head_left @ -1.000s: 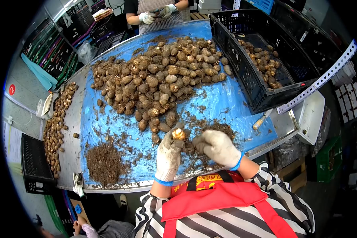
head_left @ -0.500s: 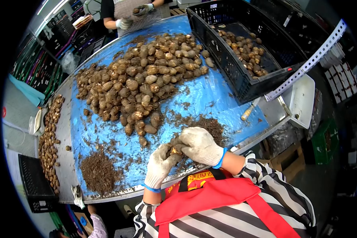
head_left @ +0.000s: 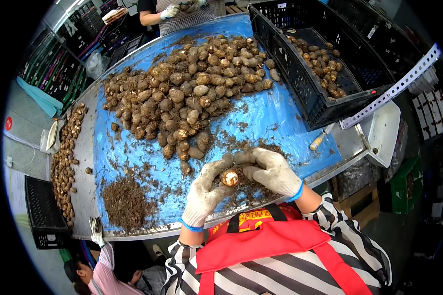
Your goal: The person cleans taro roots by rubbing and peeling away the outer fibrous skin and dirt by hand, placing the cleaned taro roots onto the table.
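Near the table's close edge, the brown, hairy-skinned tuber with a pale, cut-looking face (head_left: pixel 229 178), which the right glove largely covered a moment ago, has come into view again. The wearer's left hand, in a soiled off-white knit glove (head_left: pixel 204 192), is closed on it, thumb below and fingers curled over its outer side. The wearer's right hand, in a matching glove with a blue cuff (head_left: pixel 276 173), has opened off it, thumb and fingers parted; its fingertips come close to the left ones, and whether they touch cannot be told. So the tuber seems to rest in the left grip alone, turned face up over the loose brown root fibres (head_left: pixel 251 191) on the blue plastic sheet (head_left: pixel 273 114). It is apart from the big heap of brown tubers (head_left: pixel 182 93) beyond, which looks much the same, so this one piece is still being handled. At the table's left end, a pink-clad person's sleeve (head_left: pixel 106 256) now reaches fully up to the white glove at the rim (head_left: pixel 97 232).
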The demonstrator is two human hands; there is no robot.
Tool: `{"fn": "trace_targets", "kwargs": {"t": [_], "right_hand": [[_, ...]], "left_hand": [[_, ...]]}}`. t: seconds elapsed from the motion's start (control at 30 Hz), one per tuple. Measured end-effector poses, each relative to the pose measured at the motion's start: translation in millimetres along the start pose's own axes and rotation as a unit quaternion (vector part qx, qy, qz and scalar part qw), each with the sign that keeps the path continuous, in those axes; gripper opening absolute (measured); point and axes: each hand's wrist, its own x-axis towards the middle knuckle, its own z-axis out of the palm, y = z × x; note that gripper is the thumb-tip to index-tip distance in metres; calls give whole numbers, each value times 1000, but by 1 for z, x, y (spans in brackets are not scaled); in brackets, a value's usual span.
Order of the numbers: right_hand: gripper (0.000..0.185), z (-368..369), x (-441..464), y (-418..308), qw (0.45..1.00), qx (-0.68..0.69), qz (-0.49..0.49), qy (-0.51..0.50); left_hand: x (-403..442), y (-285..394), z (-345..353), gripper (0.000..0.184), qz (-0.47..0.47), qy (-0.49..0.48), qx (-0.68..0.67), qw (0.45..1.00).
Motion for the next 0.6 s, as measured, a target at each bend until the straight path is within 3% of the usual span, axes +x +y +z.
{"fn": "trace_targets", "kwargs": {"t": [0.07,0.13,0.2,0.23,0.27,0.33,0.4,0.43,0.53,0.57,0.6], "right_hand": [[36,0,-3,-13,997,71,2,-13],[28,2,-2,-22,1000,30,-2,-1],[23,10,-2,-15,999,-27,-28,10],[18,15,-2,-15,999,-5,-19,42],[17,19,-2,-17,998,14,33,54],[14,26,-1,-13,994,-33,-36,96],[13,32,-1,5,992,-47,-46,108],[15,32,0,6,981,-111,-115,109],[14,26,11,21,931,-258,-229,122],[11,19,12,32,920,-325,-200,88],[13,13,11,45,916,-391,-90,21]], "left_hand": [[0,1,1,72,-40,-3,-17,999],[-2,7,3,69,-78,6,-53,996],[-1,3,1,70,-55,10,-80,995],[-4,7,3,71,-90,16,-166,982],[-3,0,-1,70,-97,11,-122,988],[-6,-7,7,69,-75,25,-101,992],[-6,-17,16,69,-9,48,-92,995],[-7,-16,17,65,-39,44,-115,992],[-11,0,8,61,-47,43,36,997],[-10,-2,10,59,-51,53,-1,997],[-10,10,8,64,-44,56,-3,997]]}}
